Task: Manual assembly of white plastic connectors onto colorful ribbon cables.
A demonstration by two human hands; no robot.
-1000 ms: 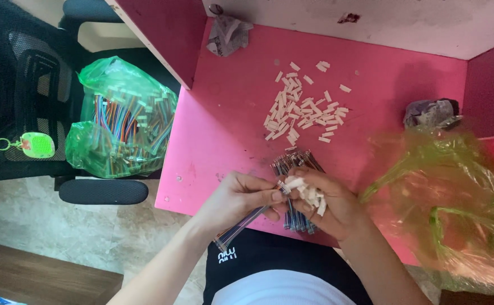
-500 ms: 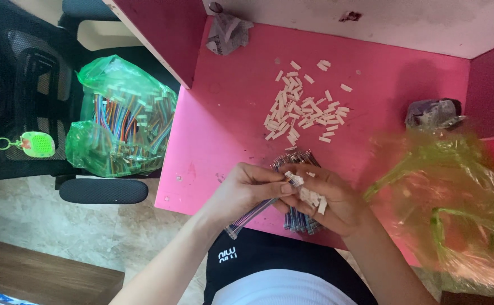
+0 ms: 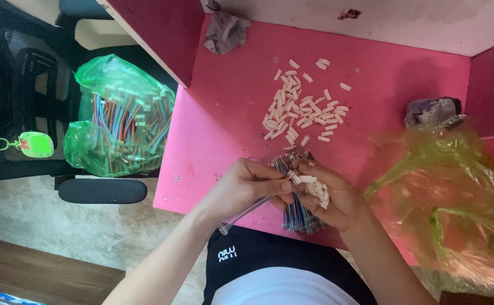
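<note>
My left hand [image 3: 247, 185] pinches a thin clear tube [image 3: 246, 211] that slants down to the left, off the pink table [image 3: 230, 118] edge. My right hand [image 3: 331, 195] cups several small white caps [image 3: 318, 189] and holds one at the tube's upper tip, fingertips of both hands meeting there. Under my hands lies a bundle of dark, multicoloured thin tubes [image 3: 299, 212] near the table's front edge. A loose pile of white caps [image 3: 303, 107] is spread over the middle of the table.
A green plastic bag of coloured tubes [image 3: 120, 118] sits on a black chair [image 3: 32, 101] at the left. A crumpled yellow-green bag [image 3: 455, 197] covers the table's right side. A grey wad [image 3: 224, 31] lies at the back, a dark wad [image 3: 433, 112] at the right.
Both hands have risen slightly over the bundle. The clear tube's tip now meets the cap at my right fingertips.
</note>
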